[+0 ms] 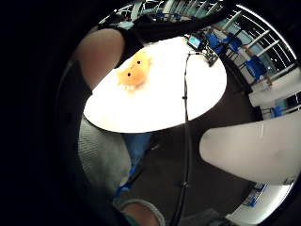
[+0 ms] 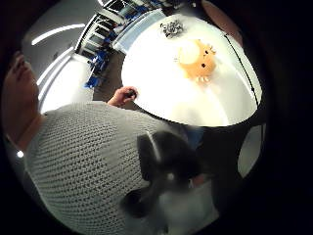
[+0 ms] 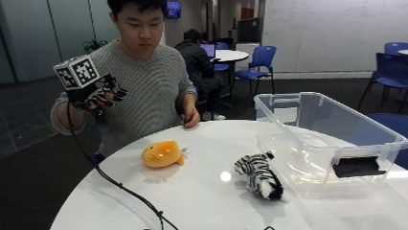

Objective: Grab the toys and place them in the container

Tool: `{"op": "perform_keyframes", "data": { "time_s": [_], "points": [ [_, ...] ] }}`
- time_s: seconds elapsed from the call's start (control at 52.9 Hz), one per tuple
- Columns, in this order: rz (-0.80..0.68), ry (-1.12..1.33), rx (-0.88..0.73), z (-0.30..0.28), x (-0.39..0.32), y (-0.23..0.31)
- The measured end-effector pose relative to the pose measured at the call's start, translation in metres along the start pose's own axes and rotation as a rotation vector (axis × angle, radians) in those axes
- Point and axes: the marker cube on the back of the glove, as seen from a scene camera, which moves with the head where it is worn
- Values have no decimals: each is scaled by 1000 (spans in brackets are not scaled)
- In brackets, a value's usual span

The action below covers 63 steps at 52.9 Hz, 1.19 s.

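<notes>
A round white table [image 3: 210, 196] fills the near part of the outside view, in an office room with dark floor, blue chairs [image 3: 258, 62] and a whiteboard wall behind; on the table, toward three o'clock, stands a clear plastic container [image 3: 331, 139], open-topped, holding no toy that can be seen; a person in a grey knitted sweater [image 3: 143, 91] sits at the table's far edge, around eleven o'clock; the zebra toy [image 3: 260, 176] lies on the tabletop just beside the container's near-left corner, and the orange plush toy [image 3: 163, 154] lies apart from it toward nine o'clock, both outside the container; the gloved right hand [image 3: 99, 96] is raised off the table beside the person's chest, fingers loosely curled and holding nothing; the bare left hand [image 3: 188, 117] rests at the table's far rim, pinching a small dark object too small to tell; the palm views show the table from above with the orange toy on it, the thumb-side one also catching the zebra and the sweater close up, yet neither shows the container.
</notes>
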Motion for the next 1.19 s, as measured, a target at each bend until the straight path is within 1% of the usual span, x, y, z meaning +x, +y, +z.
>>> {"op": "perform_keyframes", "data": {
  "time_s": [0.095, 0.227, 0.302, 0.454, 0.567, 0.775, 0.945, 0.983, 1.058, 1.191],
  "points": [
    [11, 4, -4, 0, 3, -6],
    [88, 10, 7, 0, 11, -29],
    [88, 37, 5, 7, 12, -59],
    [47, 61, -104, 41, 8, -136],
    [26, 59, -135, 57, 4, -166],
    [34, 53, -192, 82, 8, -181],
    [111, 109, -312, 145, 17, -182],
    [126, 115, -305, 159, 18, -181],
    [141, 116, -237, 179, 17, -178],
    [131, 163, -174, 180, 11, -181]
  ]
}}
